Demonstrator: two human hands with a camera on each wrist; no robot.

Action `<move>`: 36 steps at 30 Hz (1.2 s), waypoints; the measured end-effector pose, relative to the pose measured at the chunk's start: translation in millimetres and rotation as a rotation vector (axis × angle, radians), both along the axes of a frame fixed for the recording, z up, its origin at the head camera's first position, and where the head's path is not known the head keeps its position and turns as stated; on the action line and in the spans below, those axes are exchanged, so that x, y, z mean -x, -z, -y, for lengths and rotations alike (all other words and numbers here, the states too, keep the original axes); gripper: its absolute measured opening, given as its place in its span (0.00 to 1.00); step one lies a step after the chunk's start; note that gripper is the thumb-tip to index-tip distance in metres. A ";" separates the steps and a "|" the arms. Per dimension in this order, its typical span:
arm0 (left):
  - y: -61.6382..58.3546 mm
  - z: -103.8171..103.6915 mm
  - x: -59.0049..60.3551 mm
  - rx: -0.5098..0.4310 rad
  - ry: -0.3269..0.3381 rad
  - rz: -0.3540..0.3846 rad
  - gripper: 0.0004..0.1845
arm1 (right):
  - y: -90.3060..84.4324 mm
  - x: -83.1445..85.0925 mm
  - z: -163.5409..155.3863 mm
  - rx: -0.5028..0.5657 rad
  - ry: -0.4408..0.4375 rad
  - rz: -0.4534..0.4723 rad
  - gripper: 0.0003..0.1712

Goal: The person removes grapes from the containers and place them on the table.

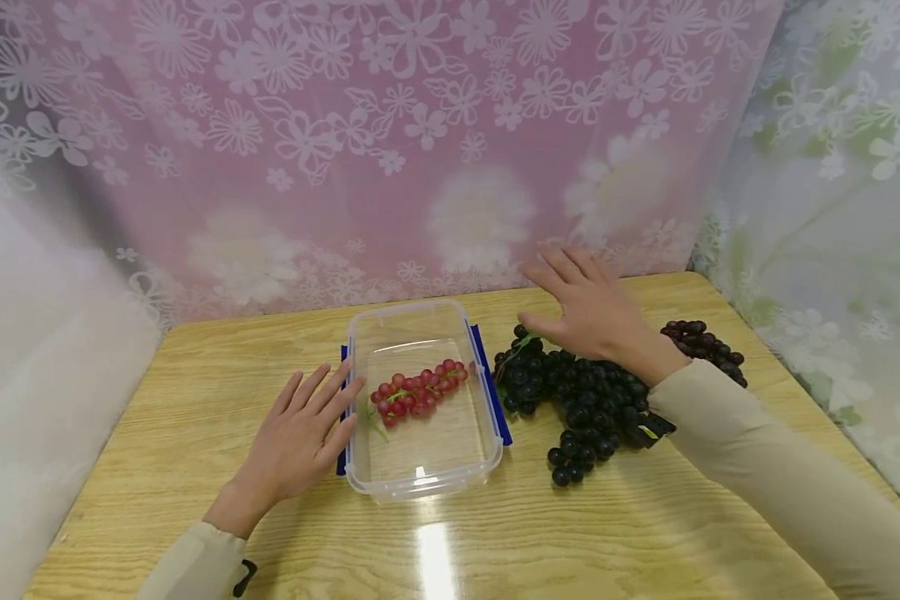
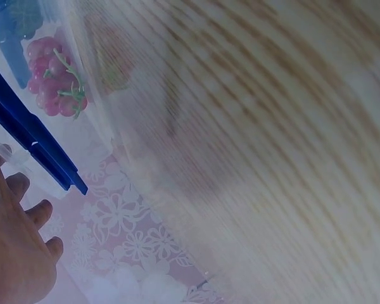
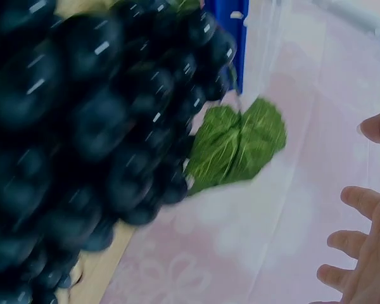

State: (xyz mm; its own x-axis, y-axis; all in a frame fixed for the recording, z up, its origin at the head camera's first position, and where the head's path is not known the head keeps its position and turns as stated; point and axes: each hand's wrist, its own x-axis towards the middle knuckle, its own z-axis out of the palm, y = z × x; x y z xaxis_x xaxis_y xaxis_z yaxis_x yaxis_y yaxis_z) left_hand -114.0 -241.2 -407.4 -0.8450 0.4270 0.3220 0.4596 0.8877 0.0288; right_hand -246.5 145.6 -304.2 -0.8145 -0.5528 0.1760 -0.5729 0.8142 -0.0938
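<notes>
A clear plastic container (image 1: pixel 435 454) with blue side clips stands on the table, and a bunch of red grapes (image 1: pixel 418 393) with a green stem lies in it. At the container's left rim is my left hand (image 1: pixel 300 437), fingers extended and holding nothing. Over the black grapes (image 1: pixel 596 400), to the right of the container, hovers my right hand (image 1: pixel 596 308), fingers spread and nothing in them. In the right wrist view, the black grapes (image 3: pixel 88 126) fill the left side, with a green leaf (image 3: pixel 240 145) beside them. The left wrist view shows a blue clip (image 2: pixel 35 136) near my fingers.
A darker purple-brown bunch of grapes (image 1: pixel 705 346) lies behind my right forearm, near the table's right edge. The wooden table (image 1: pixel 217 375) backs onto a pink flowered curtain (image 1: pixel 390 183). Another flowered curtain (image 1: pixel 847 250) hangs along the right side.
</notes>
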 end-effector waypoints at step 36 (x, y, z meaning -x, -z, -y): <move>1.6 0.4 1.7 0.008 -0.011 -0.007 0.28 | 13.2 -2.8 166.0 -0.287 -0.159 0.188 0.39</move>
